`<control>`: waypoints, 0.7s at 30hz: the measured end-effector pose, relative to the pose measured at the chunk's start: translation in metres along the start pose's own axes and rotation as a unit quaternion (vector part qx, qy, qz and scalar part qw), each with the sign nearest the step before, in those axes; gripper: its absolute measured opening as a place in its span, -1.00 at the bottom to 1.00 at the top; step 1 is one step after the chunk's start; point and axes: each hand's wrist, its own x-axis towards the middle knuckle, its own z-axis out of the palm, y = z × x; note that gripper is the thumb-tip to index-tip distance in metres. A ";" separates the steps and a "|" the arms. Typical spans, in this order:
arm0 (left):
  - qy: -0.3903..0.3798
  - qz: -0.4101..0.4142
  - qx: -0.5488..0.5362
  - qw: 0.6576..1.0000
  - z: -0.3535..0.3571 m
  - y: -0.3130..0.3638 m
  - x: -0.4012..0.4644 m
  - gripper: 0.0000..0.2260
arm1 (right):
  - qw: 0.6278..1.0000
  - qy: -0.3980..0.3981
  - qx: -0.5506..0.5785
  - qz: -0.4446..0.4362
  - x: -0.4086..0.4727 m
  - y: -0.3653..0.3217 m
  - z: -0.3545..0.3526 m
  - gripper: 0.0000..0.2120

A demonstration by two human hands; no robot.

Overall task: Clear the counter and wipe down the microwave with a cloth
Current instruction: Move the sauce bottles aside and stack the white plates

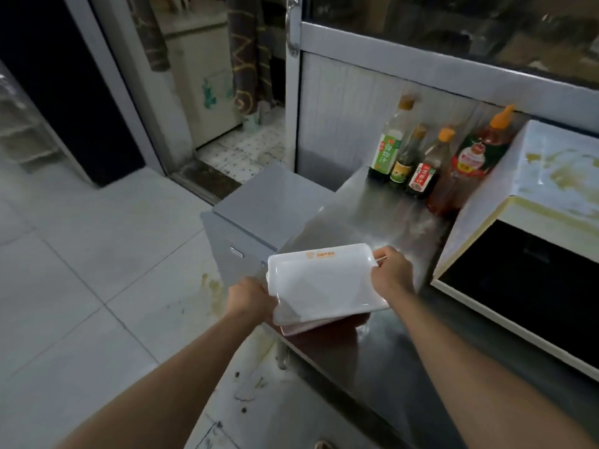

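Your left hand and right hand each grip one end of white trays, stacked, over the steel counter edge.

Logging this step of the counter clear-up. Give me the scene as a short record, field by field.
held item: white rectangular plastic tray, tilted, at the counter's left edge
left hand: grips the tray's left edge
right hand: grips the tray's right edge
under tray: a second pale piece shows at the bottom edge; cannot tell what
counter: bare stainless steel counter
bottles: four sauce bottles in a row at the back
microwave: stained white microwave with dark door, right of tray
cloth: none in view
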 end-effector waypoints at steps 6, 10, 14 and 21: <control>0.035 -0.056 0.002 0.998 0.020 -0.007 -0.006 -0.91 | 0.993 -0.086 -0.033 -0.068 0.024 0.016 0.019 -0.76; 0.061 -0.067 -0.021 0.996 0.030 -0.010 -0.008 -0.85 | 0.987 -0.116 -0.040 -0.099 0.033 0.021 0.026 -0.79; 0.071 -0.069 -0.039 0.994 0.038 -0.010 -0.007 -0.87 | 0.984 -0.128 -0.053 -0.116 0.039 0.026 0.027 -0.80; 0.087 -0.070 -0.022 0.993 0.048 -0.013 -0.003 -0.84 | 0.977 -0.145 -0.061 -0.144 0.047 0.032 0.029 -0.79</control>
